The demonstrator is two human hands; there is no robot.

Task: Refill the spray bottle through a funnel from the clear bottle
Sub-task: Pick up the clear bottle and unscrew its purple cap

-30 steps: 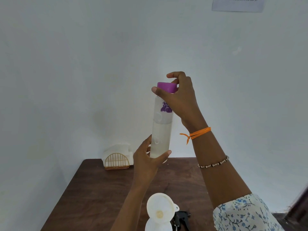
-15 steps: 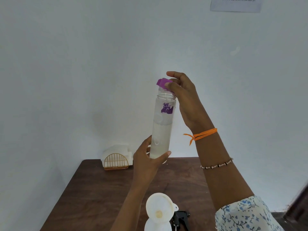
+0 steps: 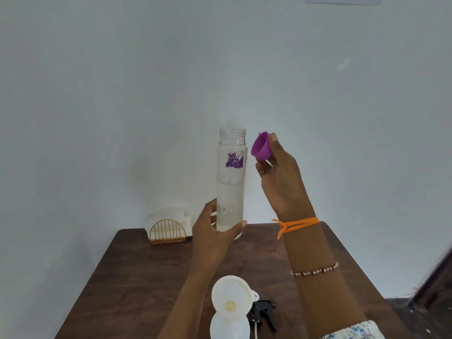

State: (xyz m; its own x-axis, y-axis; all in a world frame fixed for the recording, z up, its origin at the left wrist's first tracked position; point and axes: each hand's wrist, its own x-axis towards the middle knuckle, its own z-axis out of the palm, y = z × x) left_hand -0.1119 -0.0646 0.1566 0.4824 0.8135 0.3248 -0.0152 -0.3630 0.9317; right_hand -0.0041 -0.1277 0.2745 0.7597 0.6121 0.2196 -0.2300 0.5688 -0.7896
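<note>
My left hand grips the lower part of the clear bottle, held upright above the table. Its mouth is uncapped and it is more than half full of clear liquid. My right hand holds the purple cap just to the right of the bottle's neck, apart from it. At the bottom edge, a white funnel sits in the neck of the white spray bottle. The black spray trigger head lies on the table beside it.
A brown wooden table stands against a white wall. A gold wire napkin holder with white napkins sits at the table's far left corner. A dark floor shows at the lower right.
My right hand has unscrewed the purple cap, lifted it off the bottle and moved it to the right. The bottle has come down a little in my left hand.
</note>
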